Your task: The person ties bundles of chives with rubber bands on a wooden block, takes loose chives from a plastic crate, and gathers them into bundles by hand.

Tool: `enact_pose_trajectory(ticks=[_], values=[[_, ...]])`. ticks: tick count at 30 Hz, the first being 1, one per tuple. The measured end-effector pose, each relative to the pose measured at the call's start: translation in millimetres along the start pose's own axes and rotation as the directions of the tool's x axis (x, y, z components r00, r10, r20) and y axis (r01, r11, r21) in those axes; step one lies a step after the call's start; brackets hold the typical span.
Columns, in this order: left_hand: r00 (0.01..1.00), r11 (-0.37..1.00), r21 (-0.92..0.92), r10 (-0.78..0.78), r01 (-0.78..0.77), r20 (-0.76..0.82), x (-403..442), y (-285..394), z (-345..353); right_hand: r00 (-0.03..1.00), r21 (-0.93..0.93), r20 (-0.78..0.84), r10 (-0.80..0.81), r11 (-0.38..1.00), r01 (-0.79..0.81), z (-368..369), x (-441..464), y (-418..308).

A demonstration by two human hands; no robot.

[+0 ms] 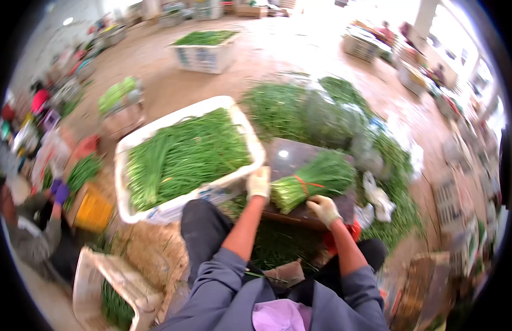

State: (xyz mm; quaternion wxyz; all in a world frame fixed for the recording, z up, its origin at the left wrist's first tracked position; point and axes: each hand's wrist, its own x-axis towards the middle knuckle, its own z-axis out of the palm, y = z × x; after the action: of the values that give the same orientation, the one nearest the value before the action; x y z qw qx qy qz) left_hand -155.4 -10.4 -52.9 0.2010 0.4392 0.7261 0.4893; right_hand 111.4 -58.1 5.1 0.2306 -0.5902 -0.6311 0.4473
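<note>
A bundle of chives lies on a dark low table, its pale cut ends to the left and its leafy tops to the right. A red band runs around it near the pale ends. My gloved right hand is at the near side of the bundle by the band, its fingers curled against it. My gloved left hand is just left of the cut ends, between table and crate, its fingers seemingly straight but blurred. A white crate full of chives stands at my left.
Loose greens and a filled clear plastic bag lie behind the table. White plastic bags lie to its right. Another filled crate stands farther off. A co-worker's purple-gloved hand is left, by a yellow crate.
</note>
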Motion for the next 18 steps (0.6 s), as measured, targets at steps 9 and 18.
enact_pose_trajectory(ticks=[9, 18], values=[[0.936, 0.967, -0.148, -0.153, 0.209, 0.317, -30, 12, 27, 0.915, -0.182, -0.284, -0.288, 0.953, 0.243, 34, 25, -34], [1.000, 0.972, -0.232, -0.026, 0.028, 0.012, -51, 9, 41, 0.923, -0.356, -0.236, -0.304, 0.911, 0.209, 53, 47, -51]])
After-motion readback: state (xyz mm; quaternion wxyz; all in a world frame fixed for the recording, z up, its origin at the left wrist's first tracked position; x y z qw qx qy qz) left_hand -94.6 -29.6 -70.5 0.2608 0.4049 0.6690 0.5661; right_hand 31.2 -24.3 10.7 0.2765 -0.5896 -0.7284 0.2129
